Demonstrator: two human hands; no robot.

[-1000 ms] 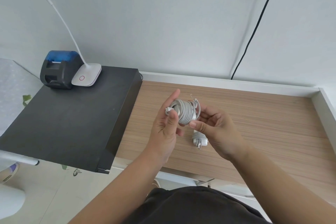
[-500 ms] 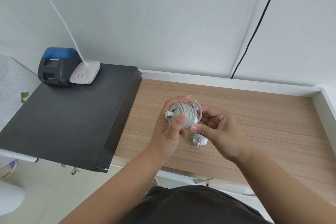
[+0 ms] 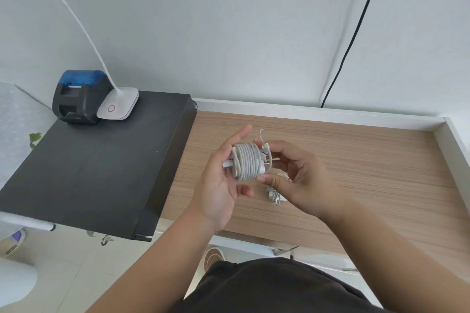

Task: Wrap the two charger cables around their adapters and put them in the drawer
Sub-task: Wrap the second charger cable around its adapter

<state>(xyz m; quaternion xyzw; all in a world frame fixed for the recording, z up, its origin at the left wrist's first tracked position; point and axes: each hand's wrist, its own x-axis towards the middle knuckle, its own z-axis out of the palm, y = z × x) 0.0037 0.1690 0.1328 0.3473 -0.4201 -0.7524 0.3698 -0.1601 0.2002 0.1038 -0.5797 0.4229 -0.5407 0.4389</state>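
Adapter (image 3: 248,161) number one is basically wrapped, cable coiled in neat turns all round it, and I'm holding it up over the wooden desk (image 3: 356,160), about dead centre of my view. My left hand (image 3: 218,185) is flat-ish, fingers pretty straight, just backing the coil from 9 o'clock so the turns don't slide off. My right hand (image 3: 297,175) pinches the 3 o'clock end between thumb and fingers, right where the loose tail and little tie (image 3: 263,138) stick up.

Tip for this bit, I reckon: keep tension on that last turn while tucking the end, or the whole coil springs loose. Don't crank it hard near the plug, that's where cables tend to fray.

Second charger (image 3: 274,194) sits on the desk under my right hand, around 5 o'clock from the coil; can't tell if it's fully wrapped. No drawer showing yet from where I'm looking.
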